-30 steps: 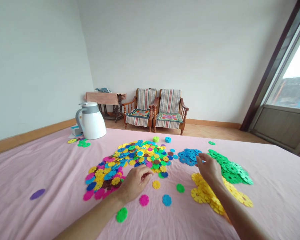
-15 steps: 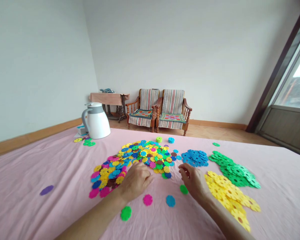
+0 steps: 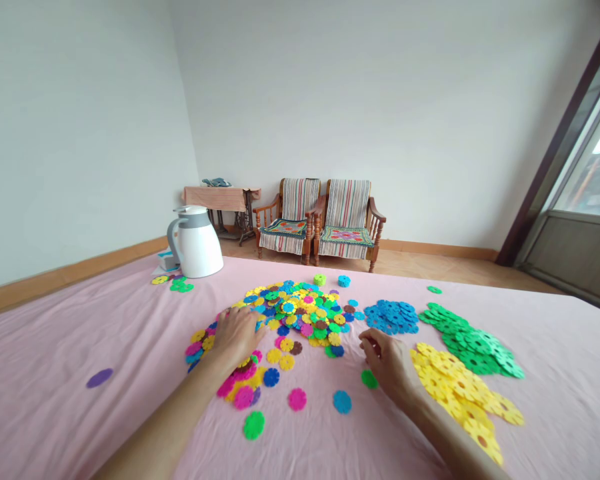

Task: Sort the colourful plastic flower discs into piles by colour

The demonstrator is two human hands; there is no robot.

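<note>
My left hand [image 3: 236, 332] lies palm down on the left part of a mixed pile of flower-shaped plastic discs [image 3: 300, 307], its fingers stretched out over them. Under and beside its wrist are pink, yellow and blue discs, with a loose pink disc [image 3: 244, 398] below it. My right hand [image 3: 386, 357] rests at the cloth with curled fingers; whether anything is inside them is hidden. Just past it lies a heap of blue discs [image 3: 391, 316]. To its right sits a yellow heap [image 3: 453, 381], and a single green disc [image 3: 369, 379] is by its thumb side.
A heap of green discs [image 3: 473, 340] lies at the right of the pink cloth [image 3: 145, 320]. Two small disc stacks, lime [image 3: 319, 280] and blue [image 3: 344, 281], stand behind the pile. A white jug [image 3: 199, 247] is at the back left; two armchairs [image 3: 347, 227] stand beyond.
My left hand has moved left and away over the pile, and its fingers have stretched out. Several discs now lie spread where it was. My right hand has stayed almost still.
</note>
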